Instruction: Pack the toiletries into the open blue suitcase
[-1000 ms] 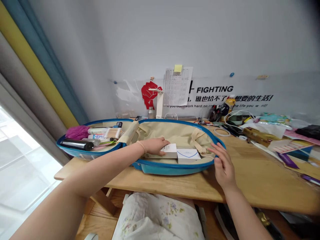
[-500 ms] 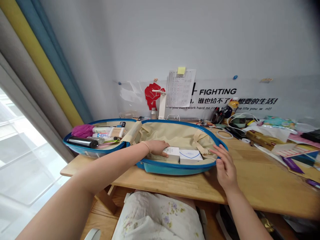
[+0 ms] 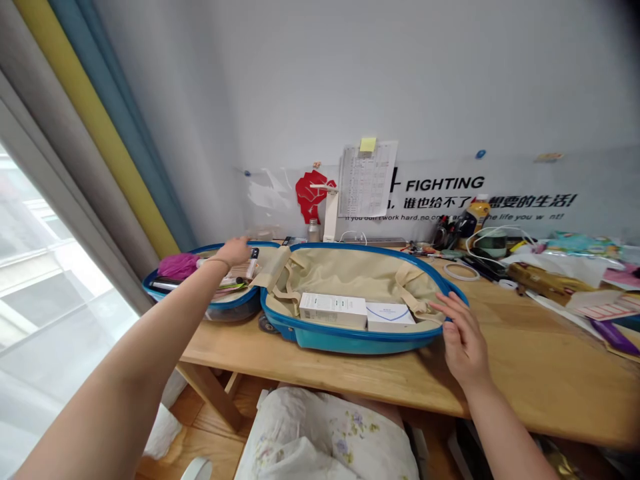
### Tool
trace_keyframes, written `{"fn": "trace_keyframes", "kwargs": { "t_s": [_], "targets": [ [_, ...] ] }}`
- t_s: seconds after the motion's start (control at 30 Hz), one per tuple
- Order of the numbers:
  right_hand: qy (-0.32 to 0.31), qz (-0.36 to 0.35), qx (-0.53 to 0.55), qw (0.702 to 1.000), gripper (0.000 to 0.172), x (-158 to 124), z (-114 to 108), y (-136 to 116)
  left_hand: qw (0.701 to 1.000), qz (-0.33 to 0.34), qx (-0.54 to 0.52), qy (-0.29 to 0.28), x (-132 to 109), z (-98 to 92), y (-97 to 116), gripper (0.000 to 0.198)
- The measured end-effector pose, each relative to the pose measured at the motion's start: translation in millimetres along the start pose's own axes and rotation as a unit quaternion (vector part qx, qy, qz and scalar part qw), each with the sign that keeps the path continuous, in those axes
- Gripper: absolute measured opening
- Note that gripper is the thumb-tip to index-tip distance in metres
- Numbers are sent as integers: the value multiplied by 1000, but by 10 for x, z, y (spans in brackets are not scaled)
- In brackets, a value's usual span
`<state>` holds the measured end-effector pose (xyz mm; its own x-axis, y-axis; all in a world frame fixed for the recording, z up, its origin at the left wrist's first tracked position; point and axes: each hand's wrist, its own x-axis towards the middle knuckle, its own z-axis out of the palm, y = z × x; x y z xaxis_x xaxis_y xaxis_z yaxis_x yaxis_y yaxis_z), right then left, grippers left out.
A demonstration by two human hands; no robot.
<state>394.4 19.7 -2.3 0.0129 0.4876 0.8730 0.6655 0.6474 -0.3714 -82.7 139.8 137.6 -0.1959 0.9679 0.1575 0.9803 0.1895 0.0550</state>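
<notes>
A blue suitcase (image 3: 345, 342) lies spread open on the desk, its beige-lined right half in front of me. Inside that half, a long white box (image 3: 333, 311) and a smaller white box (image 3: 390, 316) with a blue curved line sit side by side along the near wall. My left hand (image 3: 234, 252) is over the left half, above cotton swabs (image 3: 241, 270) and other small items; its fingers are mostly hidden. With fingers apart, my right hand (image 3: 464, 337) rests against the right rim.
A purple bundle (image 3: 177, 267) lies in the left half. Behind the suitcase stand a white desk lamp (image 3: 331, 213) and a small bottle (image 3: 313, 231). Clutter on the right includes a tape roll (image 3: 461, 271), a yellow bottle (image 3: 475, 215) and a gold-brown pouch (image 3: 540, 283).
My left hand has left the long white box and moved left over the suitcase's other half. The long box now shows fully. My right hand stays at the rim; the view shifted slightly.
</notes>
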Motion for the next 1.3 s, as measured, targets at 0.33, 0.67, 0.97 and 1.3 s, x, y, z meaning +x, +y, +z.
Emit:
{"fn": "trace_keyframes", "kwargs": {
  "t_s": [0.33,0.67,0.97,1.3],
  "targets": [
    [0,22,7,1000,36,-8,12,20,977,-152,-69,-133,46,317,-631,54],
    [-1,28,10,1000,35,9,0,-27,968,-123,-215,-47,7,144,-536,36],
    [-4,22,12,1000,31,-15,-2,-28,962,-60,-196,179,-62,-191,136,29],
    [-5,17,8,1000,32,-10,-3,-13,895,182,-389,-122,-627,-113,2013,20]
  ]
}}
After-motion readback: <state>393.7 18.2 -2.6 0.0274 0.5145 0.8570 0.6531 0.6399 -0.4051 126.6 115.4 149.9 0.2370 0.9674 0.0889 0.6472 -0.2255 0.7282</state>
